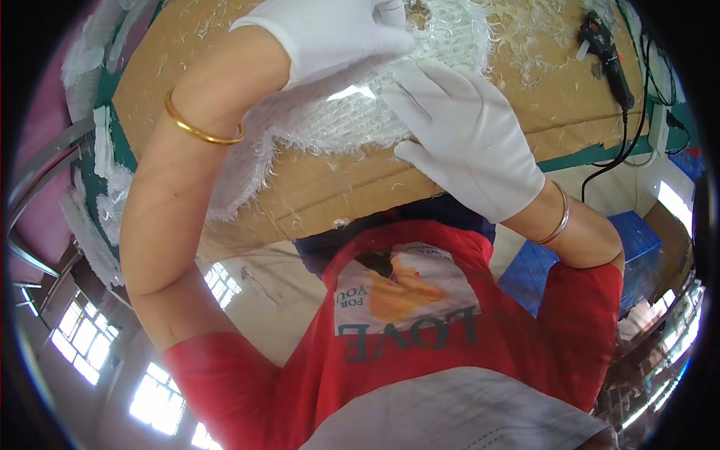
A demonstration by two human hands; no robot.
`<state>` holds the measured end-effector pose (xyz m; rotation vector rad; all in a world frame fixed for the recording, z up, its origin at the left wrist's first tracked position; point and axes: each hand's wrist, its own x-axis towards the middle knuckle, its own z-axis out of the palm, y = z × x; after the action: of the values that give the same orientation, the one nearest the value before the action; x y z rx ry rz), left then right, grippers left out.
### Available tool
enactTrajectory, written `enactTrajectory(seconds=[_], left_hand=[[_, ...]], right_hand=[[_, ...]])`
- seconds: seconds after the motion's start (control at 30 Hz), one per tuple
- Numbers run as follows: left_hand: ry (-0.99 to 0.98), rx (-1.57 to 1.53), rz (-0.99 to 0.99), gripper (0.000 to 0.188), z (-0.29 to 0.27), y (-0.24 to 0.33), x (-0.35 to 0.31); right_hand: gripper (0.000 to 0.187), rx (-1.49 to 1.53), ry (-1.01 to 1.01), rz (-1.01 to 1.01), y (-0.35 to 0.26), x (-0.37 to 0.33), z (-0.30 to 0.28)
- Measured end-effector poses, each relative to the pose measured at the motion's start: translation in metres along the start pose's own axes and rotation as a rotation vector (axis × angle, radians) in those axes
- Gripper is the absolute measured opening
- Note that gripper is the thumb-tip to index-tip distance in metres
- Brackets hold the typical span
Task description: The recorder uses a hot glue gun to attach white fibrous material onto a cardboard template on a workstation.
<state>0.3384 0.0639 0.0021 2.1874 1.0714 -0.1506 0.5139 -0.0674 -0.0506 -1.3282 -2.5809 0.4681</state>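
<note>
A sheet of whitish, translucent woven fibre fabric (pixel 322 124) with frayed edges lies over brown cardboard (pixel 330 187). My left hand (pixel 330 37), in a white glove, is over its far part at the top of the view. Its visible fingers look curled together, and the picture's upper edge cuts some off. What they hold, if anything, is hidden. My right hand (pixel 472 139), also gloved in white, rests on the fabric's right side with fingers stretched out and apart. A shiny bright patch (pixel 352 93) shows on the fabric between the hands.
A black corded hand tool (pixel 607 60), resembling a glue gun, lies on the cardboard at the far right, its cable (pixel 611 157) hanging over the edge. Loose fibre strands (pixel 536 37) litter the cardboard. Blue boxes (pixel 634 244) stand below to the right. White fibre scraps (pixel 116 199) hang at the left edge.
</note>
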Motion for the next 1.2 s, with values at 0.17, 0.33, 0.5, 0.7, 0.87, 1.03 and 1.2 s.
enactTrajectory(seconds=[0.17,0.33,0.5,0.7,0.87,1.03,1.2], left_hand=[[0.035,0.024,0.077,0.028,0.006,-0.012,0.008],[0.065,0.077,0.042,0.028,0.010,-0.012,0.007],[0.187,0.046,0.056,0.029,0.011,-0.005,0.002],[0.078,0.029,0.147,0.022,0.010,-0.010,0.003],[0.051,0.154,0.125,0.019,0.008,-0.004,0.008],[0.029,0.145,0.071,0.029,0.021,-0.010,0.000],[0.364,0.492,0.369,0.010,0.054,-0.023,-0.015]], right_hand=[[0.058,-0.023,-0.005,0.002,0.000,-0.001,0.000],[0.058,0.001,0.032,-0.045,0.002,-0.002,0.002],[0.056,0.017,0.077,-0.047,0.003,-0.001,0.001],[0.055,0.013,0.118,-0.066,0.003,-0.001,0.006],[0.054,-0.007,0.099,-0.059,0.004,-0.002,0.006],[0.054,0.017,0.058,-0.051,0.006,-0.002,0.006],[0.055,0.042,0.106,-0.070,0.004,-0.001,0.004]])
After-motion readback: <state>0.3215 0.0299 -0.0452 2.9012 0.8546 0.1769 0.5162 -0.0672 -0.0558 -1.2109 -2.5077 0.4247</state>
